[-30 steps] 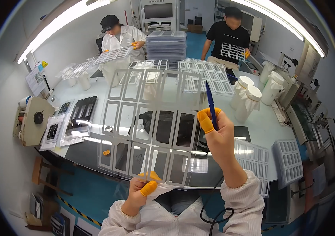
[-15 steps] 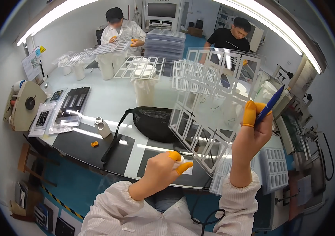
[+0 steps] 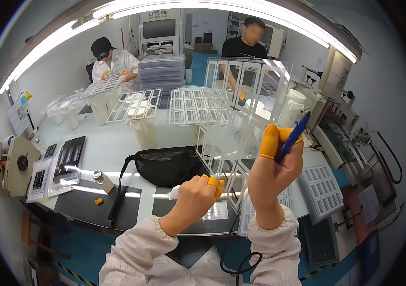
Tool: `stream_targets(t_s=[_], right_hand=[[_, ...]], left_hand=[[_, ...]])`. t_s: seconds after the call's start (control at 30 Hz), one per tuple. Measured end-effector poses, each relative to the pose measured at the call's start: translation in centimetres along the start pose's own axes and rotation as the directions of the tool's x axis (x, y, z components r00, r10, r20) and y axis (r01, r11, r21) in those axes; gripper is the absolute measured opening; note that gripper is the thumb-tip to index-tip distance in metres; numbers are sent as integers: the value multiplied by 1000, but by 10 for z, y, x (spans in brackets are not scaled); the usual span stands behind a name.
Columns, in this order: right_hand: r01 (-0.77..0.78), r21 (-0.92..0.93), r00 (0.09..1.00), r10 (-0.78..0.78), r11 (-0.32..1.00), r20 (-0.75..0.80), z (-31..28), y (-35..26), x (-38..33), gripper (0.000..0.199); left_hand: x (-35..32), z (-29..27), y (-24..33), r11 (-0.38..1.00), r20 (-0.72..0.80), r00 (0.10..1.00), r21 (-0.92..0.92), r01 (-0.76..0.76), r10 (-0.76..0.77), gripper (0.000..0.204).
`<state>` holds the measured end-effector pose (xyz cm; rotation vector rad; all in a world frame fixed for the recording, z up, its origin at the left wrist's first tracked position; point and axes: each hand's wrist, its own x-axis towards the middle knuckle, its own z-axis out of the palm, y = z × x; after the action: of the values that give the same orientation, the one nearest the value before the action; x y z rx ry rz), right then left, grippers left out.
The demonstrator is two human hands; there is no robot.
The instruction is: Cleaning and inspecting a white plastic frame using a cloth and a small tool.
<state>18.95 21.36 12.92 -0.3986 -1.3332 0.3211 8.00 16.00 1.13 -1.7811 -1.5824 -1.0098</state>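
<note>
Upright before me stands a clear sheet printed with white rectangular frames. My right hand, orange finger cots on its fingers, is closed on the sheet's right edge and also grips a blue pen that slants upward. Low by the sheet's bottom corner is my left hand, likewise in orange finger cots, its fingers closed. A small white piece, perhaps a wipe, sticks out from that hand's left side. Whether the left fingertips touch the sheet I cannot tell.
Beyond the sheet lies a black pouch with a strap. A small metal bottle and an orange cap lie to the left. Framed sheets rest on white tubs. Two people work across the table, near a tall sheet stack.
The view has turned, so the scene sits further left and lower. My left hand has come up to the sheet's lower corner. My right hand keeps its hold on sheet and pen.
</note>
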Motion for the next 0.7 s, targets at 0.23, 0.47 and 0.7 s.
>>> stream_targets(t_s=[0.23,0.47,0.7], right_hand=[[-205,131,975,214,970,-53,-53,23,39,22],[-531,189,832,551,826,-65,-124,63,-19,19],[-782,41,616,781,622,-97,-202,83,-87,11]], left_hand=[[49,13,26,986,-25,999,-165,-29,25,17],[106,104,2,61,540,825,-829,556,-169,18],[160,196,-4,-250,735,660,-676,693,-157,14]])
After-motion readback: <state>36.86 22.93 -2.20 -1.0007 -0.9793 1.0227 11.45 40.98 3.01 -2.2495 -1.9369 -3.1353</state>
